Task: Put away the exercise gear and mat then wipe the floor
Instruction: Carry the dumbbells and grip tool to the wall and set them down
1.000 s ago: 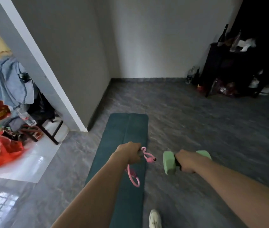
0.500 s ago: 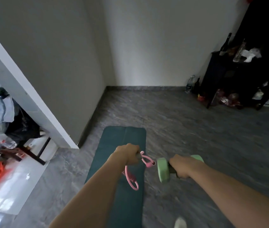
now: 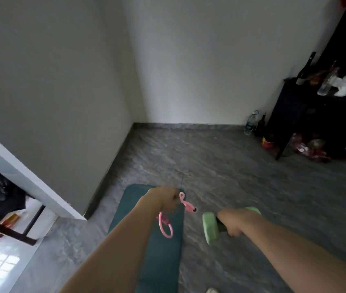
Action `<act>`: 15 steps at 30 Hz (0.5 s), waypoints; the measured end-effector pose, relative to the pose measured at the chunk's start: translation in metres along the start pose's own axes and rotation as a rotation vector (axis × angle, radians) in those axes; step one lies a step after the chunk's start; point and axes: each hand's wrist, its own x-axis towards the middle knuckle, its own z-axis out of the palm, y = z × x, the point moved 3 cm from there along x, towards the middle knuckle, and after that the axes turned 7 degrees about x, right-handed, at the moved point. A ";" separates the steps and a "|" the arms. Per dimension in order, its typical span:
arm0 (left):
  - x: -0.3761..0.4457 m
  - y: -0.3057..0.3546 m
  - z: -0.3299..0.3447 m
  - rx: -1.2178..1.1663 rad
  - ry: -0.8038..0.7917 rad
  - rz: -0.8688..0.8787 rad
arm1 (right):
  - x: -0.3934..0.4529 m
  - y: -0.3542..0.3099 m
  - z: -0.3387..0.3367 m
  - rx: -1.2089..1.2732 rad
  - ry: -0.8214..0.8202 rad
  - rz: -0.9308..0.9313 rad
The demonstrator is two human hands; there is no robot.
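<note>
A lived-in room of a home is shown, used as an exercise space; plain pale walls (image 3: 199, 60) are met by a grey marbled tile floor (image 3: 242, 187) with a matching skirting; a dark green exercise mat (image 3: 161, 250) is laid out on the tiles; a black side table (image 3: 294, 115) is set against the right-hand wall, and its top is crowded with a dark wine bottle (image 3: 305, 70), a clear bottle and crumpled white material; a plastic water bottle (image 3: 250, 123) and other household clutter are kept on the floor beside and beneath it; through a doorway at the left, a brighter white-tiled room with dark furniture is seen.
</note>
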 end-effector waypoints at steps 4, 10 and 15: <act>0.058 -0.008 -0.037 -0.073 0.021 -0.028 | 0.041 0.023 -0.061 -0.028 0.036 0.011; 0.140 -0.023 -0.079 0.018 -0.014 0.006 | 0.099 0.051 -0.127 0.031 0.052 0.021; 0.215 -0.040 -0.121 0.033 -0.010 0.025 | 0.164 0.073 -0.182 0.016 0.068 0.012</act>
